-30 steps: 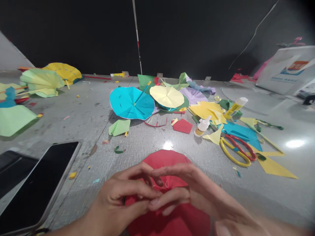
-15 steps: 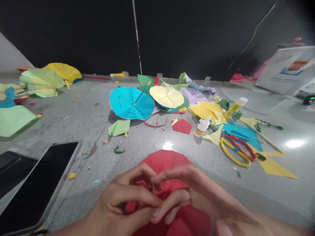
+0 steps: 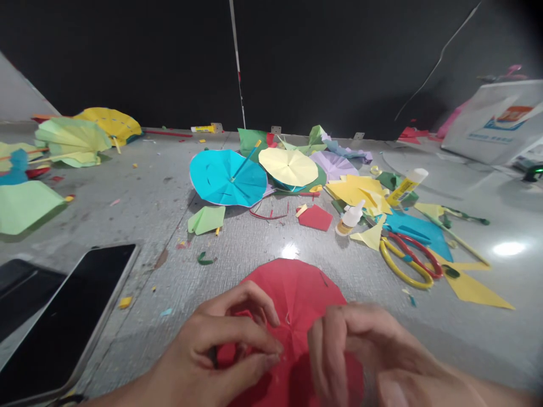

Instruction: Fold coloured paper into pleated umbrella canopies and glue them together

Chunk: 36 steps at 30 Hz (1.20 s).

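A round, pleated red paper disc (image 3: 297, 282) lies on the table in front of me, its folds meeting at a small pale loop near the centre. Over its left part, my left hand (image 3: 233, 333) is closed in a pinch, thumb against fingertip. Whatever is in that pinch is too small to make out. My right hand (image 3: 360, 345) hovers over the disc's right side, slightly blurred, fingers bent downward and thumb apart. Nothing shows in it. Both hands cover the disc's lower portions.
Beyond the disc are a blue paper umbrella (image 3: 229, 178), a cream paper disc (image 3: 288, 167) and a glue bottle (image 3: 350, 218). Scissors (image 3: 407, 263), a glue stick (image 3: 407, 187) and yellow scraps (image 3: 358, 192) lie right. A phone (image 3: 72, 322) lies left; a white bag (image 3: 496, 121) stands far right.
My right hand has drawn away from my left fingertips, moving right and down, uncovering the disc's centre. My left hand stays in nearly the same pinch.
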### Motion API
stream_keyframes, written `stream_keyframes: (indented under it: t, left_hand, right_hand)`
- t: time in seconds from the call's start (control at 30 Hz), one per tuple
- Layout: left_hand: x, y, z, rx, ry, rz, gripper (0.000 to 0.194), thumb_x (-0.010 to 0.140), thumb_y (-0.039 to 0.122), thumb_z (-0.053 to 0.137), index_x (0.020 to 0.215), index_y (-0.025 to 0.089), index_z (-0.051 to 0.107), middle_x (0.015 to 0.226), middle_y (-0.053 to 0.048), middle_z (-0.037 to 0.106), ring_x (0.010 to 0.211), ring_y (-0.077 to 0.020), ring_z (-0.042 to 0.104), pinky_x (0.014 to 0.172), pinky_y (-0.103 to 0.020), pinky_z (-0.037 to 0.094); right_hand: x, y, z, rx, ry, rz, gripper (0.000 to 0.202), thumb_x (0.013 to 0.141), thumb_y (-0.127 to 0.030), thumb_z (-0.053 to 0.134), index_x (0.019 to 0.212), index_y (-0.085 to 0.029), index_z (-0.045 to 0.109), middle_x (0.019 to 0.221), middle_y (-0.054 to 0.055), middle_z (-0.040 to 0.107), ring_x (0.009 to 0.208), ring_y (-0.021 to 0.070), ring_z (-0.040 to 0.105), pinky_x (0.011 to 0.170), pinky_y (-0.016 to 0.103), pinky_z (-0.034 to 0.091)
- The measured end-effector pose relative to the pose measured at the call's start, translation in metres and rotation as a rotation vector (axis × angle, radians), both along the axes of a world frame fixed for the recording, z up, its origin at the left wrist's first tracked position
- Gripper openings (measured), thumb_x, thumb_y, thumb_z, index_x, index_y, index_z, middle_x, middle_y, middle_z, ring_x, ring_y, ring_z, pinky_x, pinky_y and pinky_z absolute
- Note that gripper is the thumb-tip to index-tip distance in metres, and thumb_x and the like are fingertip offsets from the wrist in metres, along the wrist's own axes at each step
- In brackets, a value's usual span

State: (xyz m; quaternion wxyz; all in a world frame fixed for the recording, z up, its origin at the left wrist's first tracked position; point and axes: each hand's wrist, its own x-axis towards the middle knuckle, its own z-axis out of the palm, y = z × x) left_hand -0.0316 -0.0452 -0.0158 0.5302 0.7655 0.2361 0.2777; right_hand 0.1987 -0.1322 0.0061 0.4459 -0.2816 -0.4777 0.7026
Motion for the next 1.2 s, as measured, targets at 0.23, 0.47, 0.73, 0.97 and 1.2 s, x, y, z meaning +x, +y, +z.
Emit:
stream_keyframes:
  t: [0.23,0.47,0.73,0.97,1.2]
  left_hand:
    - [-0.003,0.001,-0.004,0.009,0.042,-0.038,0.017,0.092,0.014,0.066,0.088,0.027,0.076,0.100,0.000,0.069,0.091,-0.0150,0.069,0.084,-0.024,0.054]
    - [-0.004,0.000,-0.001,-0.064,0.052,-0.034,0.020,0.101,0.020,0.053,0.087,0.023,0.066,0.097,-0.001,0.068,0.090,-0.0145,0.068,0.083,-0.022,0.052]
    - [-0.001,0.001,-0.002,0.017,0.033,-0.017,0.017,0.092,0.014,0.060,0.082,0.022,0.071,0.096,-0.001,0.068,0.090,-0.0150,0.068,0.084,-0.024,0.053]
    - [0.004,0.000,-0.001,-0.241,-0.008,-0.021,0.009,0.084,0.015,0.075,0.076,0.020,0.074,0.091,-0.001,0.069,0.083,-0.0150,0.068,0.075,-0.023,0.052]
    - [0.008,0.000,-0.002,-0.365,-0.025,-0.012,0.007,0.079,0.015,0.082,0.083,0.020,0.078,0.089,0.001,0.067,0.066,-0.0085,0.058,0.061,-0.019,0.045]
  right_hand:
    - [-0.005,0.016,-0.019,0.041,0.479,-0.007,0.055,0.103,-0.055,0.040,0.059,-0.022,0.037,0.045,-0.007,0.030,0.039,0.0085,0.032,0.047,0.023,0.029]
    - [0.001,0.021,-0.016,-0.077,0.535,-0.067,0.065,0.107,-0.063,0.021,0.059,-0.022,0.034,0.046,-0.008,0.025,0.040,0.0095,0.026,0.052,0.026,0.028]
    - [0.000,0.022,-0.016,-0.066,0.477,-0.094,0.066,0.104,-0.068,0.021,0.060,-0.023,0.038,0.050,-0.006,0.032,0.044,0.0118,0.032,0.057,0.028,0.035]
    - [-0.004,0.018,-0.019,0.022,0.385,-0.081,0.070,0.103,-0.071,0.013,0.059,-0.025,0.040,0.049,-0.006,0.034,0.045,0.0129,0.037,0.081,0.039,0.049]
    - [-0.019,0.010,-0.026,0.035,0.337,-0.055,0.058,0.101,-0.058,0.031,0.059,-0.023,0.050,0.050,0.000,0.045,0.053,0.0167,0.051,0.061,0.029,0.046]
